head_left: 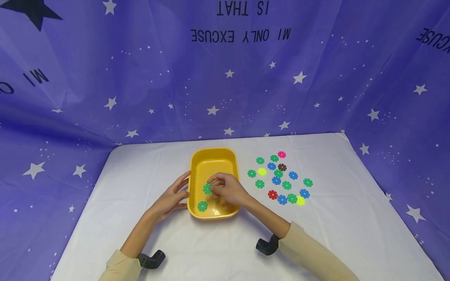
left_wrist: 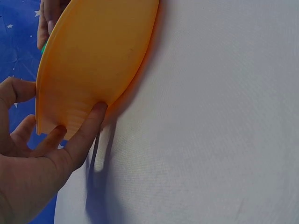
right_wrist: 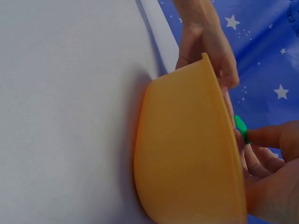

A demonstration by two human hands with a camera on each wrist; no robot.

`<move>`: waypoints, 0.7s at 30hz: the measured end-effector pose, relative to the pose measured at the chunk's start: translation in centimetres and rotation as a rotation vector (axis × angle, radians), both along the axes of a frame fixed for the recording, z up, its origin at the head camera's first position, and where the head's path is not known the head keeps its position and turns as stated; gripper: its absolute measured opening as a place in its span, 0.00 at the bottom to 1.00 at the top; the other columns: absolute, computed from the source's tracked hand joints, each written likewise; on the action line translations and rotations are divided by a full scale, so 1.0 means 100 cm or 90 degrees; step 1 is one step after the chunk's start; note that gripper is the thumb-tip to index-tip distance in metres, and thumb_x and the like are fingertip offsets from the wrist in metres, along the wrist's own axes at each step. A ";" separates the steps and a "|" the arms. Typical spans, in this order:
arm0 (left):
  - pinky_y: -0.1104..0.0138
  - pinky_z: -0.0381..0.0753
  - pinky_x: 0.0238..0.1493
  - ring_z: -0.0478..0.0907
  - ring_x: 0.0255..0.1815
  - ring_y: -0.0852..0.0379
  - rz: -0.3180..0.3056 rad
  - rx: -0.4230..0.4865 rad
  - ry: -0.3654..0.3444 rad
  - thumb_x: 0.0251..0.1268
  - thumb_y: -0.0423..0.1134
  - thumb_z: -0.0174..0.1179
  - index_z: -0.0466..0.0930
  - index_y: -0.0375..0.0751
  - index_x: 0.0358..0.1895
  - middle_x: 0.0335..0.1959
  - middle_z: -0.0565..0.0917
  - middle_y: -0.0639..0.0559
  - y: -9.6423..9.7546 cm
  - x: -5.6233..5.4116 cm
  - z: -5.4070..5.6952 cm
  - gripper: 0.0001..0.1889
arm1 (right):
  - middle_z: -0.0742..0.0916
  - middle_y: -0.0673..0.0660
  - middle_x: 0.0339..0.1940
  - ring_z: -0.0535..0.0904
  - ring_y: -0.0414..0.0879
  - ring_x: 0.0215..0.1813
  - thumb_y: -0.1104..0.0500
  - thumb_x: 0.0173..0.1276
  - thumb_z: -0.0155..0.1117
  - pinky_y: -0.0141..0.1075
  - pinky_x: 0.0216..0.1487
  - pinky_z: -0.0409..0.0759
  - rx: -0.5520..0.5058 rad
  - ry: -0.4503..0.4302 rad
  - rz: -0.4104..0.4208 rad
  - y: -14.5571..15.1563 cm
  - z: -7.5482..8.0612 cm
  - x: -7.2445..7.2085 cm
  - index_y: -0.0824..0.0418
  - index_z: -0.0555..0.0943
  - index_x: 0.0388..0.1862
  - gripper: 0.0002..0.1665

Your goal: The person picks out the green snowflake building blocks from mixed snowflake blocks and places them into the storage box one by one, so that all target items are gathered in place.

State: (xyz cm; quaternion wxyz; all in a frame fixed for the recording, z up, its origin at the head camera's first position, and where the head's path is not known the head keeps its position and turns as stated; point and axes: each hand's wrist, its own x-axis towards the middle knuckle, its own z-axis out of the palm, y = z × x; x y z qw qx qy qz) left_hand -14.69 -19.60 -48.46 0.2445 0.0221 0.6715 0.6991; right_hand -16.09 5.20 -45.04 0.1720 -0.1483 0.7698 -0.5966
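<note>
My right hand is over the yellow plastic basin, pinching a green notched plastic disc between thumb and fingertips. In the right wrist view that green disc shows edge-on just above the rim. Another green disc lies on the basin floor, towards the near left corner. My left hand rests on the basin's left side with its fingers spread. The left wrist view has those fingertips against the basin's outer wall.
Right of the basin, several loose discs lie scattered on the white cloth, among them a pink disc, a brown disc, a red disc and a blue disc. A purple star-patterned curtain stands behind the table.
</note>
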 end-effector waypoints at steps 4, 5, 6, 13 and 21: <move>0.48 0.80 0.54 0.63 0.70 0.33 -0.004 -0.001 -0.001 0.68 0.30 0.53 0.45 0.57 0.82 0.81 0.44 0.42 0.000 -0.001 0.000 0.43 | 0.88 0.54 0.31 0.85 0.59 0.33 0.67 0.69 0.63 0.42 0.31 0.84 0.054 -0.003 -0.005 -0.011 -0.008 -0.004 0.62 0.83 0.47 0.09; 0.48 0.81 0.54 0.63 0.70 0.33 -0.006 -0.001 -0.001 0.68 0.30 0.53 0.45 0.57 0.82 0.81 0.44 0.42 0.000 -0.001 0.000 0.43 | 0.87 0.54 0.30 0.84 0.57 0.31 0.67 0.69 0.63 0.38 0.28 0.82 0.069 0.000 -0.006 -0.013 -0.010 -0.005 0.62 0.83 0.46 0.09; 0.48 0.81 0.54 0.64 0.70 0.33 -0.007 0.000 -0.001 0.68 0.30 0.53 0.45 0.57 0.82 0.81 0.44 0.42 0.000 -0.001 -0.001 0.43 | 0.87 0.53 0.29 0.83 0.54 0.28 0.67 0.68 0.63 0.36 0.25 0.80 0.087 0.004 -0.007 -0.015 -0.013 -0.006 0.61 0.83 0.45 0.08; 0.49 0.80 0.54 0.65 0.68 0.35 -0.015 0.003 0.004 0.68 0.30 0.53 0.45 0.57 0.82 0.81 0.45 0.42 0.000 -0.001 -0.001 0.42 | 0.83 0.51 0.25 0.74 0.42 0.20 0.69 0.66 0.59 0.29 0.22 0.73 0.178 0.047 0.020 -0.023 -0.026 -0.012 0.60 0.83 0.43 0.10; 0.49 0.81 0.53 0.64 0.69 0.34 -0.009 0.004 0.005 0.68 0.30 0.52 0.45 0.57 0.82 0.81 0.44 0.43 0.000 -0.001 0.000 0.42 | 0.82 0.49 0.24 0.74 0.40 0.25 0.71 0.63 0.61 0.28 0.27 0.70 0.259 0.075 0.071 -0.031 -0.030 -0.018 0.61 0.84 0.41 0.11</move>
